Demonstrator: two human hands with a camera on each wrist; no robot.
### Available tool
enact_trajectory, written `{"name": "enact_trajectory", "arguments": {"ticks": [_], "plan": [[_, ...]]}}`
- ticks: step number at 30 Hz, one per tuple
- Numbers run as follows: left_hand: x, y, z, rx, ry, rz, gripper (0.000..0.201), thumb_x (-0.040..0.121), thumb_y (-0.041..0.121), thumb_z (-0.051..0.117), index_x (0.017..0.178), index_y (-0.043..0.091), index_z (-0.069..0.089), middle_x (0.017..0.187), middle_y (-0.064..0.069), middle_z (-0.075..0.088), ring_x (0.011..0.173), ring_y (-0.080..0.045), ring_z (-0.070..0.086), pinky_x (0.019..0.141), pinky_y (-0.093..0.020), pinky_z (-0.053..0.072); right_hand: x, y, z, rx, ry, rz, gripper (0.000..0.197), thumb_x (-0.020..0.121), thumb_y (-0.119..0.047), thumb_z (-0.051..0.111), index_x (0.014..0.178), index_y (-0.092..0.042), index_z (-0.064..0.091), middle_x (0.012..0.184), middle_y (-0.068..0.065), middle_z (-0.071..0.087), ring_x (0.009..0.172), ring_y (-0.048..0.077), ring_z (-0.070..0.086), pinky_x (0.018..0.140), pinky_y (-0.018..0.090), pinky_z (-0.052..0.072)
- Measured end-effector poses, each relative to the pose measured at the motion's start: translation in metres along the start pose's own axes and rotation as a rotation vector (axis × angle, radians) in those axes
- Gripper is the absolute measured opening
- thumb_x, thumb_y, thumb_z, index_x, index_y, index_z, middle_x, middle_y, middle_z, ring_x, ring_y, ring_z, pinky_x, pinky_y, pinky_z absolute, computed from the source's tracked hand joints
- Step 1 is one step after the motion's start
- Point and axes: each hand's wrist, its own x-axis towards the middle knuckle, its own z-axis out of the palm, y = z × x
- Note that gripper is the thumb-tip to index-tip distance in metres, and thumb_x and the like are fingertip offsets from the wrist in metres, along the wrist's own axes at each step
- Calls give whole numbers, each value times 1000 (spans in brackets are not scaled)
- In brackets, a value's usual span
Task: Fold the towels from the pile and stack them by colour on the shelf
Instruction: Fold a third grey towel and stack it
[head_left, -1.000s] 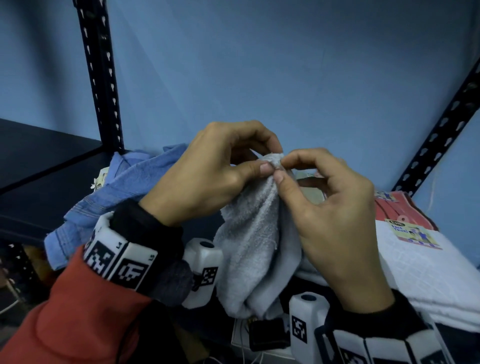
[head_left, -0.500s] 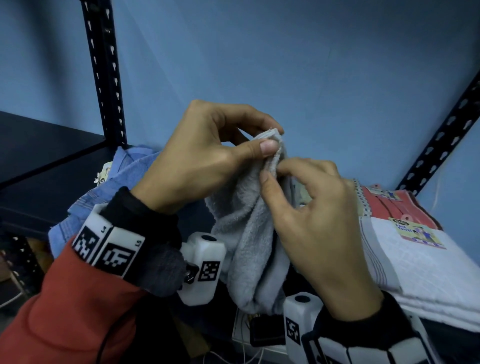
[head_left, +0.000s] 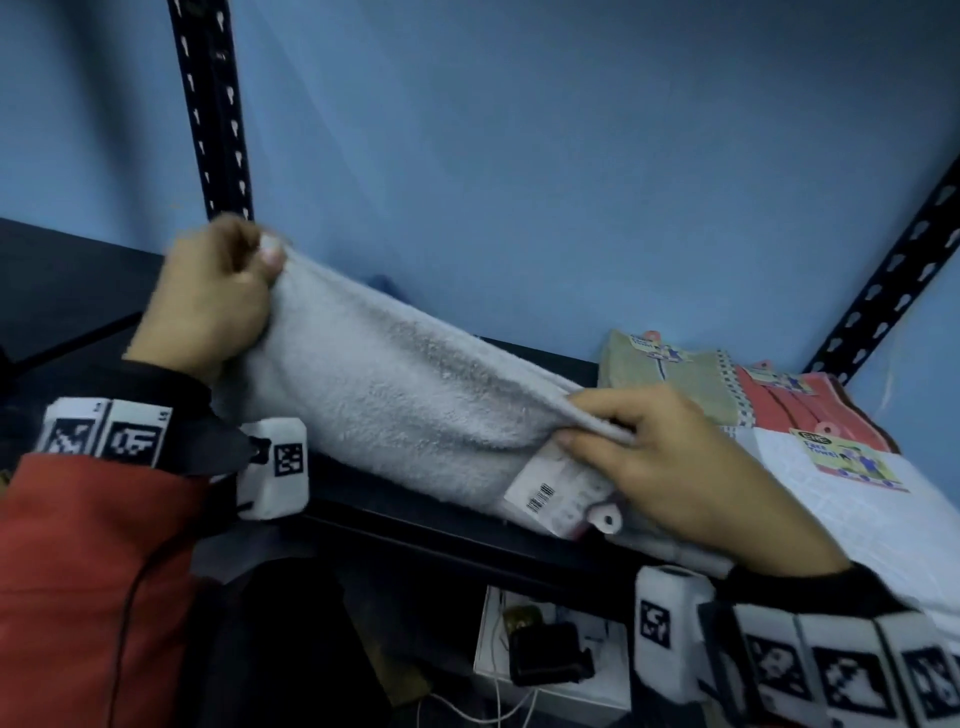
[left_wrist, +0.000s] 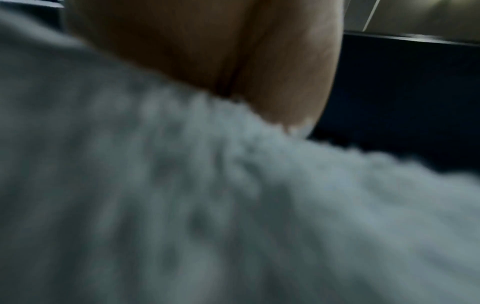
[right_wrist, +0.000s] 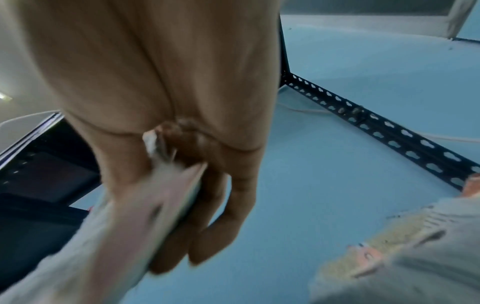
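Observation:
A pale grey terry towel (head_left: 400, 400) is stretched between my two hands above the dark shelf (head_left: 415, 525). My left hand (head_left: 208, 306) pinches its upper left corner, high and to the left. My right hand (head_left: 670, 467) pinches the other corner, lower and to the right, beside a white barcode tag (head_left: 550, 493) hanging from the towel. In the left wrist view the towel (left_wrist: 233, 216) fills the frame below my palm (left_wrist: 207, 51). In the right wrist view my fingers (right_wrist: 207, 185) curl round the blurred towel edge (right_wrist: 116, 236).
Folded towels lie on the shelf at the right: a white one (head_left: 831, 499) in front, a red one (head_left: 800, 405) and a beige one (head_left: 670, 374) behind, each with a paper label. Black perforated uprights (head_left: 213, 109) stand left and right against a blue wall. A white box (head_left: 545, 660) with cables sits below.
My hands were pinching the bunched towel close together; they have pulled apart, left hand up and left, right hand down and right, spreading the towel out. The blue cloth pile at the left is out of sight.

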Motion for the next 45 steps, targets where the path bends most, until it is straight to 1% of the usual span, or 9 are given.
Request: {"name": "enact_trajectory", "arguments": {"ticks": [4,10,17,21,24,30,36,39,45], "plan": [[-9,-21,20,267,-401,-227,23,104,28,52,104,9,64,112,-17,62,99,-27,53,84,-31,38,-3,8,-3,209,185,70,13,90,-18,74,78,-22,77,68,-5,71,61,5,61,57,21,43],[-12,-25,32,328,-455,-263,20,106,29,48,103,10,53,123,-19,59,112,-29,52,93,-34,37,11,28,25,245,430,234,27,86,-3,74,102,-24,73,88,-7,75,78,14,71,76,38,58],[-10,-43,31,164,-439,-208,10,99,6,57,104,11,50,102,-10,58,98,-21,50,72,-28,38,10,33,67,-148,230,252,59,91,-1,54,146,-20,42,146,1,44,133,22,43,99,27,33],[-15,-47,31,433,-672,-201,46,91,34,73,130,21,53,133,-9,56,117,-24,54,96,-34,42,9,29,92,-549,11,282,41,102,-38,33,137,-22,48,147,-5,46,148,23,24,122,43,16],[-20,-45,41,707,-777,-232,67,98,49,58,154,17,37,162,-8,31,149,-28,29,118,-35,25,6,39,101,-653,-82,337,51,105,-45,17,143,-23,43,155,-4,39,153,24,13,124,49,-2],[-14,-57,41,774,-716,-291,64,104,46,48,153,6,37,163,-15,29,151,-31,28,119,-37,24,7,50,109,-519,-54,315,58,107,-42,13,159,-17,19,168,4,16,155,24,7,125,40,10],[-61,-7,66,839,-439,137,34,100,33,48,124,11,55,130,-13,58,124,-37,52,101,-45,43,12,57,115,-283,36,315,57,109,-37,18,159,-10,19,167,4,17,156,20,5,126,37,7],[-116,29,114,570,-636,469,41,101,35,35,138,22,45,142,-7,48,134,-32,43,110,-49,36,16,64,114,-239,78,290,50,110,-27,23,155,-7,29,164,8,27,155,22,11,126,38,11],[-134,14,130,657,-819,278,63,102,63,19,160,40,11,171,0,2,157,-24,-2,126,-50,-1,12,67,118,-382,65,263,50,108,-20,25,155,-3,26,164,12,25,155,25,11,124,36,11]]}}
